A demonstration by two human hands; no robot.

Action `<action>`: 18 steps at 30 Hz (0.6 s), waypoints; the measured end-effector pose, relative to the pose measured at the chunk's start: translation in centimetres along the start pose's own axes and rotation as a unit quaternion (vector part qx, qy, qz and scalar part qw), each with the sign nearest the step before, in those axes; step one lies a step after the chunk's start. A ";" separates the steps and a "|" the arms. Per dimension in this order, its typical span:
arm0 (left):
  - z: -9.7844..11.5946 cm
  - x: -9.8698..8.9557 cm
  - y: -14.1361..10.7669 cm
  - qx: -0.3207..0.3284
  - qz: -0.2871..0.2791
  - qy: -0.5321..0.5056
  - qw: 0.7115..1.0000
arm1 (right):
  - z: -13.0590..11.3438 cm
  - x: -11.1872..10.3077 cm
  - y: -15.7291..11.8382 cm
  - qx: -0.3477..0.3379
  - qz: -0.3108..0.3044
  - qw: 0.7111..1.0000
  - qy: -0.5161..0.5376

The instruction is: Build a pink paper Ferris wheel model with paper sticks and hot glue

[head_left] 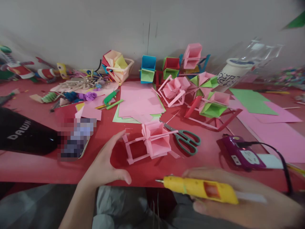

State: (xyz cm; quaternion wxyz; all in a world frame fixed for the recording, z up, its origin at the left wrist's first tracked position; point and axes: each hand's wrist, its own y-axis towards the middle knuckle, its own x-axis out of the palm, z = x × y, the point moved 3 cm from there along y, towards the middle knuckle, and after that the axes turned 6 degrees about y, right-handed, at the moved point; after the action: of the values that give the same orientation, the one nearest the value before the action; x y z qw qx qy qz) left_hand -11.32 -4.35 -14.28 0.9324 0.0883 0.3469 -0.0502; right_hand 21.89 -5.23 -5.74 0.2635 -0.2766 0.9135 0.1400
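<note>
My right hand [228, 203] is wrapped round a yellow hot glue gun [200, 190], its metal nozzle pointing left over the table's front edge. A clear glue stick [251, 197] juts from the gun's rear. On the left, my left hand [107, 162] is open, thumb and fingers apart, close beside a pink folded-paper model [158, 144] with a strip frame. Whether the fingertips touch that frame I cannot tell. Scissors with green handles [188, 141] lie just right of the model, their blades partly hidden behind it.
Behind are stacked pink sheets [139, 100], a green cutter [111, 97] and several finished paper models [214, 106]. A phone [78, 138] and black tumbler [28, 132] lie left. At right, a purple power adapter [244, 152] has a black cable [281, 156]; a white cup [232, 73] stands behind.
</note>
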 end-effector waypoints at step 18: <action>1.0 1.7 0.2 -0.041 -0.010 0.032 0.999 | 2.1 5.4 3.4 0.023 -0.044 0.998 0.036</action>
State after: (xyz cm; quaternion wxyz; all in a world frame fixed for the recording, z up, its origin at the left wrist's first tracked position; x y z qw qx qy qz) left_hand -9.36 -4.44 -14.66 0.9230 0.0485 0.3794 -0.0423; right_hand 16.92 -3.97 -10.08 0.2426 -0.3156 0.9122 0.0967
